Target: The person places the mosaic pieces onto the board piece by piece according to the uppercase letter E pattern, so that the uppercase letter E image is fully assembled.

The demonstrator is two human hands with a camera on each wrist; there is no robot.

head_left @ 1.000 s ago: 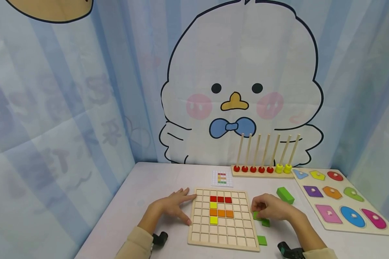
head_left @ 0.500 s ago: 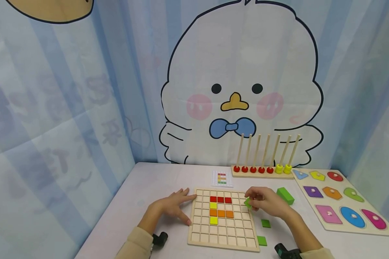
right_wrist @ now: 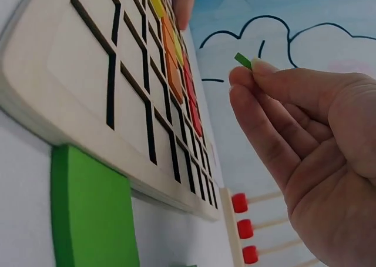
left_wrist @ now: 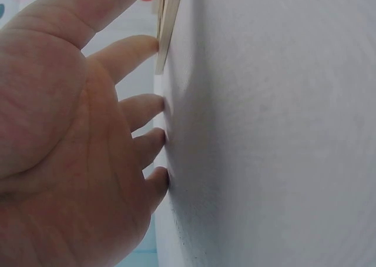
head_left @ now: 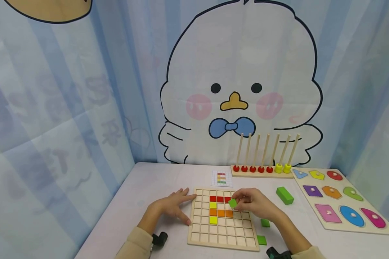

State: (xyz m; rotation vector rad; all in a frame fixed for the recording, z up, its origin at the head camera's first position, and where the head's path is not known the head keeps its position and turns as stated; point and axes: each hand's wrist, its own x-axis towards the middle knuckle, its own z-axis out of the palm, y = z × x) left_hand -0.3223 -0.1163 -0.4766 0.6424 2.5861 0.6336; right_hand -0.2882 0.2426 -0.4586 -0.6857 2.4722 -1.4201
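Note:
My right hand [head_left: 255, 202] pinches a green square tile [head_left: 232, 203] between thumb and fingertips, above the upper right part of the wooden grid board [head_left: 223, 247]. In the right wrist view the same tile [right_wrist: 242, 61] shows edge-on, apart from the board. My left hand [head_left: 175, 205] lies with spread, straight fingers at the board's left edge; thumb and index finger touch it. The left wrist view shows its fingertips [left_wrist: 155, 105] on the tabletop. In the board's cells sit red tiles [head_left: 220, 199], orange tiles [head_left: 221, 213], and two yellow tiles, an upper one [head_left: 213, 205] and a lower one [head_left: 213, 220].
Two green tiles, one nearer [head_left: 261, 240] and one farther [head_left: 265, 223], lie right of the board. Beyond it are a pattern card [head_left: 222, 178] and a bead rack [head_left: 262, 174] with upright pegs. A green block [head_left: 285, 195] and a shape puzzle board [head_left: 340, 226] stand at the right.
My right hand has picked up a green tile from the table right of the board and carried it left over the grid. The left hand has stayed in place.

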